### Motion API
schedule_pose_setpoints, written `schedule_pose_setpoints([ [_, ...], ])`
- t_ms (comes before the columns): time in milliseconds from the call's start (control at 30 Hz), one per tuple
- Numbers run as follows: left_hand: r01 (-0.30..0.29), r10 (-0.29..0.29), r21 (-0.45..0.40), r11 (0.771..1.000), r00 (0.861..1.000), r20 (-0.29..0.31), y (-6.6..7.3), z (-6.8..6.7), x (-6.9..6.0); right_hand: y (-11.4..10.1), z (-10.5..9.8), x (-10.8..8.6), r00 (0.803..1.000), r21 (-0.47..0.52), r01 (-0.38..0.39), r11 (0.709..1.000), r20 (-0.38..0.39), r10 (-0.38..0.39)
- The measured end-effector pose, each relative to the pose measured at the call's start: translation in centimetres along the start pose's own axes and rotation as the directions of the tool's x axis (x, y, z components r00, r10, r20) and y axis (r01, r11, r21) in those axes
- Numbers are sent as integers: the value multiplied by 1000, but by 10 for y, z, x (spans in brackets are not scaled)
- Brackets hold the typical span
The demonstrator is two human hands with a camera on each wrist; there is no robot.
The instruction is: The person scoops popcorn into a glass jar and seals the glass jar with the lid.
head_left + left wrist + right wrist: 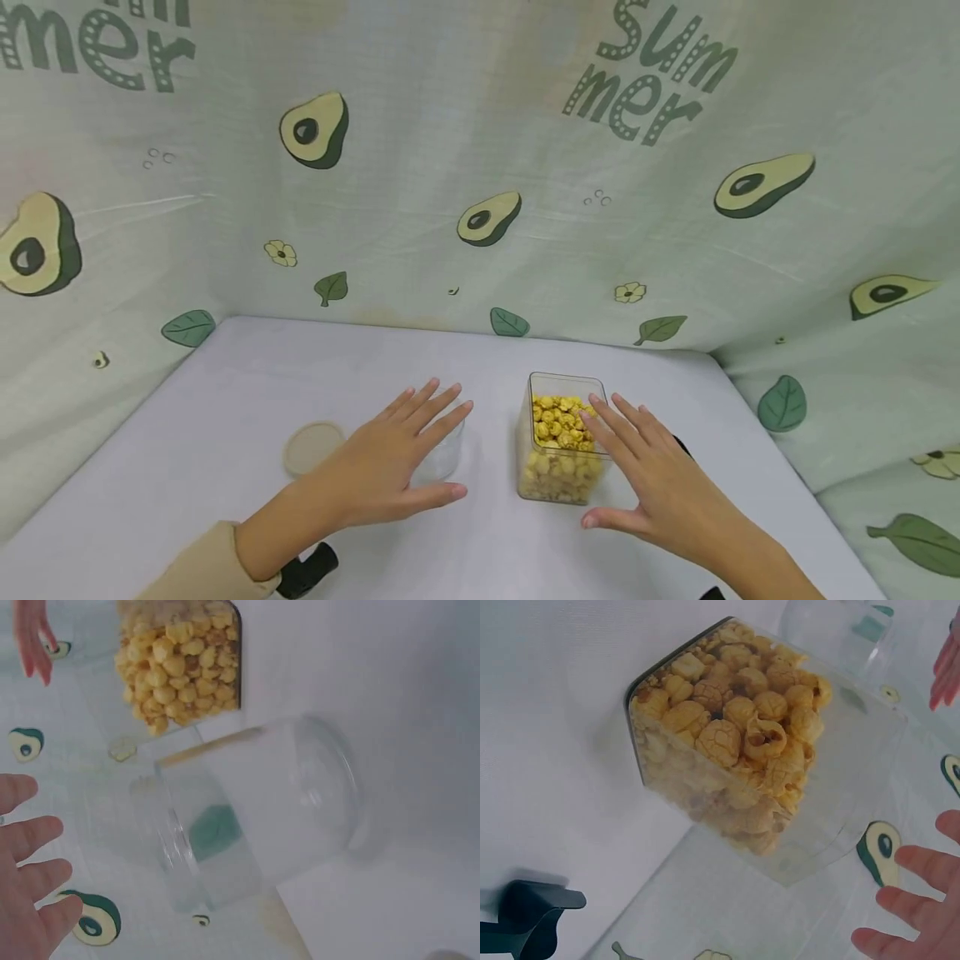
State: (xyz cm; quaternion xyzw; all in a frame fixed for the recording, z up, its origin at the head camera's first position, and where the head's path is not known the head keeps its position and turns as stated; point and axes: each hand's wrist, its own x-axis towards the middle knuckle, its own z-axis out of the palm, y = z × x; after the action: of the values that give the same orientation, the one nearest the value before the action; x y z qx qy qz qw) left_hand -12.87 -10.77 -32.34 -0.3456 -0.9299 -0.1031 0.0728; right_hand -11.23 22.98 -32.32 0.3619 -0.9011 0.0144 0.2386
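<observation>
My left hand (386, 467) is held above the table with its fingers straight and spread, partly covering a clear jar (442, 460). In the left wrist view the jar (277, 810) stands upright and looks empty, apart from the fingers. My right hand (656, 479) is likewise spread, over the right side of a clear square container (528, 467) part filled with yellow popcorn (557, 423). The right wrist view shows the popcorn (742, 727) up close, with the fingers away from the container. Neither hand holds anything.
A round beige lid (309, 446) lies left of the jar, near my left forearm. Mostly hidden behind my right hand is a black scoop-like tool (536, 919) on the white table (360, 358). A cloth printed with avocados (315, 129) surrounds the table's back and sides.
</observation>
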Motion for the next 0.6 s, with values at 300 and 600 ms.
schedule_pose_setpoints([
  [300, -77, 51, -156, 985, 986, -160, 22, 26, 19, 6, -6, -7, 993, 61, -117, 991, -17, 118],
  [600, -61, -39, -431, 900, 975, -220, 41, 50, 39, 17, -5, -17, 976, 116, -207, 972, -50, 214],
])
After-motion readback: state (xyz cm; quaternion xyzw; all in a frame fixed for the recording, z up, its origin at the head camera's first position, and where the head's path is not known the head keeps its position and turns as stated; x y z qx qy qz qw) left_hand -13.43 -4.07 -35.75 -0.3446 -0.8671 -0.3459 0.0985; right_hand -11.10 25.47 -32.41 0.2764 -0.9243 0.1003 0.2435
